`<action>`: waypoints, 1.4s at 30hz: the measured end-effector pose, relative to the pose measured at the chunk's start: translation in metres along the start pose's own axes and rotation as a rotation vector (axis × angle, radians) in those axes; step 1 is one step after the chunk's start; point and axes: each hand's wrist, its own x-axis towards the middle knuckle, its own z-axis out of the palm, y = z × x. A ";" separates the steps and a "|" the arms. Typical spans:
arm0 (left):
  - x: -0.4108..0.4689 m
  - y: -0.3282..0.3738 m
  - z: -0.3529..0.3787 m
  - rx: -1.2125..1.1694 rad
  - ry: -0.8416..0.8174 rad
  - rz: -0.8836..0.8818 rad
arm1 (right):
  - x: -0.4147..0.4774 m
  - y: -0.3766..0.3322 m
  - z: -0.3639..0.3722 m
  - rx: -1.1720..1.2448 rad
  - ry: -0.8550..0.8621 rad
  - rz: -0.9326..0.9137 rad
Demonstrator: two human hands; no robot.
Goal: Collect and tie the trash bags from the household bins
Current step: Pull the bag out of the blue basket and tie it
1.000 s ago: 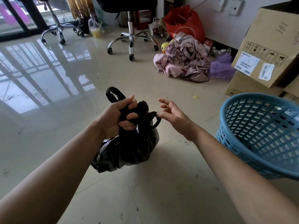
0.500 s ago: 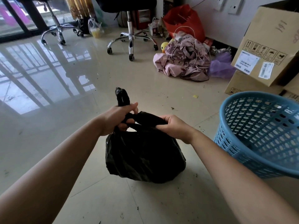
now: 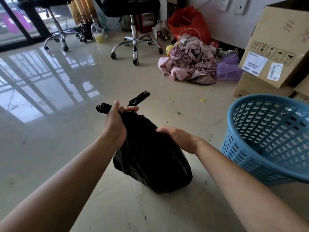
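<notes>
A full black trash bag [image 3: 150,158] sits on the tiled floor in front of me. My left hand [image 3: 115,121] grips the bag's gathered top, and two black handle ends stick out above and left of my fist. My right hand [image 3: 177,137] holds the bag's upper right side, with its fingers curled into the plastic. The blue perforated bin [image 3: 267,138] stands tilted at the right, apart from the bag, with no liner visible inside.
Cardboard boxes [image 3: 274,47] stack behind the bin at the right. A heap of pink cloth [image 3: 189,64] and a red bag [image 3: 190,22] lie by the far wall. Two wheeled office chairs [image 3: 135,41] stand at the back. Small crumbs dot the floor.
The bag came down from mid-air onto the floor. My right hand left the handle loop and took hold of the bag's side; my left hand now bunches both handles at the top.
</notes>
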 end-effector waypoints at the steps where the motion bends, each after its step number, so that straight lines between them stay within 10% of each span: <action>1: -0.001 0.002 -0.002 -0.028 -0.017 -0.009 | -0.001 -0.001 0.000 0.060 -0.040 0.035; 19: -0.016 -0.001 0.015 0.188 -0.251 -0.080 | 0.011 -0.024 0.000 0.373 0.472 -0.340; 33: -0.003 -0.057 -0.082 0.812 0.438 -0.023 | 0.006 0.097 -0.048 0.296 1.173 0.425; 37: -0.011 -0.079 -0.075 0.566 0.448 -0.069 | 0.003 0.096 -0.043 0.086 1.164 0.176; 42: -0.016 -0.094 -0.072 0.424 0.203 -0.045 | 0.004 0.080 -0.033 0.225 0.732 0.224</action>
